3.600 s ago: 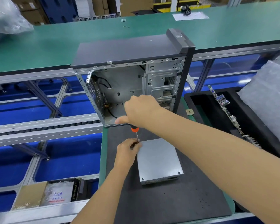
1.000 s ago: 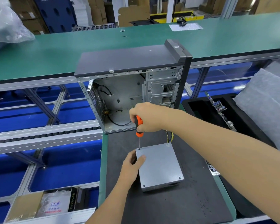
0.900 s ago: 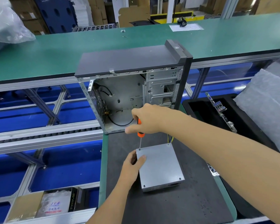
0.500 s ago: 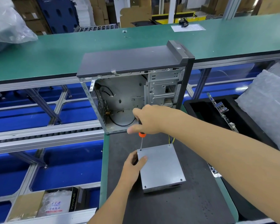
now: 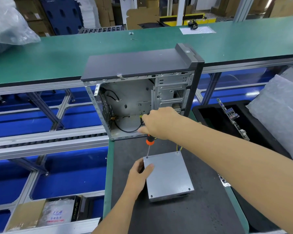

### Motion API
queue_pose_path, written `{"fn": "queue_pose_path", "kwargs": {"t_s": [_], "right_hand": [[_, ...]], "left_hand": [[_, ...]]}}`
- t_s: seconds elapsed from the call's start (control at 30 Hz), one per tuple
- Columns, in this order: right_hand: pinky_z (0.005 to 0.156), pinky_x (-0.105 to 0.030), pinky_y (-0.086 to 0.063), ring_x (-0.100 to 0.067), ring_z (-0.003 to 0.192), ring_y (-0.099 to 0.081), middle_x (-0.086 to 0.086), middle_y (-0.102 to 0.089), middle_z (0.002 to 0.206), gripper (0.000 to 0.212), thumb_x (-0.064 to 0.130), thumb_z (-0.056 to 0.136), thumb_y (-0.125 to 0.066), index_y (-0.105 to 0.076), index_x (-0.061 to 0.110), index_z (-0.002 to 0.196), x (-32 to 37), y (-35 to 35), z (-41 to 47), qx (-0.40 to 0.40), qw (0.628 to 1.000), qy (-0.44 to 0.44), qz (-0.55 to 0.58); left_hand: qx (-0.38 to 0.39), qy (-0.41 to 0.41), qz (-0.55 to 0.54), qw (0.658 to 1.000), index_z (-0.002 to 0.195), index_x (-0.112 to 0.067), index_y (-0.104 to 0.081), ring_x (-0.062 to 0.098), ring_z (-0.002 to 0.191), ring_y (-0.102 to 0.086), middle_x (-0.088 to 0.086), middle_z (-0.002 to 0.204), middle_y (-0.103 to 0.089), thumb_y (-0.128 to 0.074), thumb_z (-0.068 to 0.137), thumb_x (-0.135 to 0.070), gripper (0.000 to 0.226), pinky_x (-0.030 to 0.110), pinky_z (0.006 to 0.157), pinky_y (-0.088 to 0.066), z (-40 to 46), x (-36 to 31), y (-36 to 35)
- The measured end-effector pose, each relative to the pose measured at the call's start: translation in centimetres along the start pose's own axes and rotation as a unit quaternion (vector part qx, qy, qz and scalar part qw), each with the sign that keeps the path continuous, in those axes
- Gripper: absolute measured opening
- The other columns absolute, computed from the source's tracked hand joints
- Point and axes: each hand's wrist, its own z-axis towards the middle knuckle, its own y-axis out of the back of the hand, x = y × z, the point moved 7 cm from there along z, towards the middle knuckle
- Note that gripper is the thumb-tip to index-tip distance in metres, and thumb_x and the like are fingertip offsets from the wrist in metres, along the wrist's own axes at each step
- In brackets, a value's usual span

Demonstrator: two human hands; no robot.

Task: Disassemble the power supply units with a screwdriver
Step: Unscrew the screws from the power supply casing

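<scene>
Silver-grey PSU (image 5: 169, 176) on a black mat (image 5: 176, 217); screwdriver (image 5: 148, 140) handle orange and black. Case (image 5: 139, 65) dark grey outside, bare silver inside. Bench (image 5: 91, 48) green, bins (image 5: 71, 178) blue.

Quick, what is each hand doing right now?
Left hand: holds the near left edge of the power supply, thumb on top.
Right hand: grips the screwdriver, tip at the supply's far left corner screw.

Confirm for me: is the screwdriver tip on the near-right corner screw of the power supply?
No, the screwdriver tip sits at the far-left corner of the power supply, beside the left hand steadying that edge.
</scene>
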Motion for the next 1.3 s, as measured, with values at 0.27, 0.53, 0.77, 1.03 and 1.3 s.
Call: {"fn": "queue_pose_path", "kwargs": {"t_s": [0.27, 0.53, 0.77, 1.03, 1.3], "right_hand": [[0.057, -0.035, -0.036, -0.028, 0.081, -0.048, -0.003, -0.044, 0.084, 0.066, 0.074, 0.083, -0.053, -0.048, 0.012, 0.108, -0.1, -1.0, 0.4, 0.022, 0.986, 0.005, 0.164], [0.057, -0.034, -0.039, -0.024, 0.079, -0.049, -0.003, -0.05, 0.087, 0.033, 0.028, 0.087, -0.065, -0.042, 0.019, 0.108, 0.2, -1.1, 0.3, 0.005, 0.962, 0.032, 0.272], [0.052, -0.033, -0.027, -0.028, 0.074, -0.046, -0.002, -0.038, 0.072, 0.05, 0.063, 0.095, -0.043, -0.039, 0.014, 0.104, -0.3, -0.5, 0.4, -0.044, 0.996, -0.047, 0.066], [0.071, -0.036, -0.046, -0.023, 0.088, -0.056, -0.001, -0.059, 0.093, 0.039, 0.056, 0.087, -0.061, -0.053, 0.019, 0.098, 0.4, -0.9, 0.3, -0.027, 0.974, 0.022, 0.226], [0.078, -0.038, -0.042, -0.021, 0.092, -0.047, 0.0, -0.049, 0.103, 0.044, 0.019, 0.086, -0.058, -0.04, 0.027, 0.125, 1.3, -1.2, -0.1, -0.043, 0.935, 0.05, 0.349]], "left_hand": [[0.001, -0.006, -0.003, 1.0, 0.124, -0.029, -0.061, 0.008, 0.106, -0.069, -0.011, 0.115, -0.073, -0.077, 0.088, -0.032, 0.04, 0.017, 0.077, -0.056, 0.0, -0.1, 0.0], [0.002, -0.005, -0.004, 1.0, 0.124, -0.03, -0.06, 0.008, 0.107, -0.069, -0.012, 0.115, -0.073, -0.076, 0.089, -0.031, 0.039, 0.018, 0.078, -0.056, 0.0, 0.0, 0.0], [-0.001, -0.001, -0.005, 1.0, 0.124, -0.03, -0.06, 0.008, 0.106, -0.069, -0.012, 0.115, -0.072, -0.076, 0.089, -0.031, 0.039, 0.02, 0.078, -0.056, 0.0, 0.1, 0.0], [0.0, -0.006, -0.007, 1.0, 0.125, -0.029, -0.06, 0.008, 0.108, -0.068, -0.012, 0.116, -0.072, -0.076, 0.089, -0.031, 0.04, 0.024, 0.084, -0.056, 0.0, 0.0, 0.0], [0.0, -0.003, -0.011, 1.0, 0.126, -0.028, -0.06, 0.008, 0.109, -0.068, -0.01, 0.118, -0.072, -0.077, 0.087, -0.032, 0.043, 0.021, 0.081, -0.056, 0.1, 0.1, 0.1]]}}
